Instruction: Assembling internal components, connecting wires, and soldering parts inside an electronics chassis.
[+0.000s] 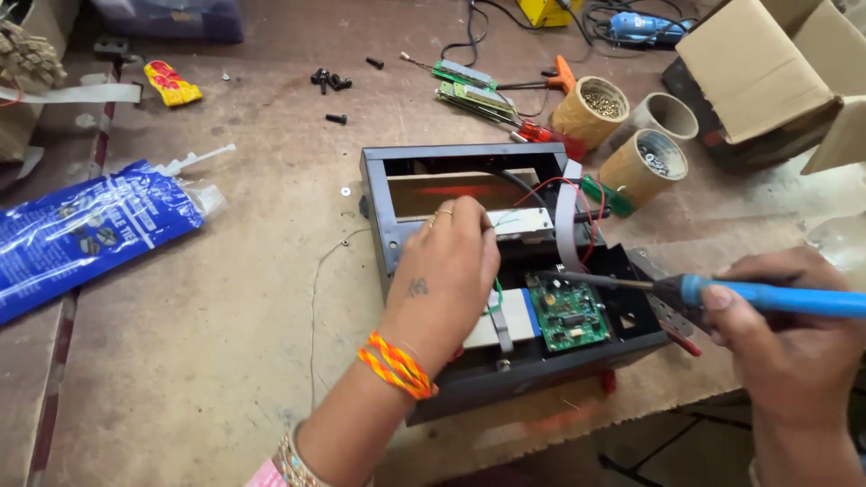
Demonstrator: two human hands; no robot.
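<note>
We saw the left hand (442,271) resting inside an open black case (505,261) in the middle of the desk (225,325), its fingers curled down onto a pale strip near the case's middle; whether that grip pinched anything we could not tell. The right hand (776,334) was clenched around a blue-handled soldering iron (722,293), held level, its dark tip reaching left over the case just above a green circuit board (566,314). Red and black wires (577,194) and a grey ribbon cable (566,216) ran along the case's right side. Behind the case stood three cardboard tubs (642,167), two of them holding small hardware, with a red-handled screwdriver (546,133) and narrow green boards (474,90) just beside them. A blue plastic bag (81,230) lay well to the left, loose black screws (329,81) at the far side, and an open cardboard box (767,72) at the right.
</note>
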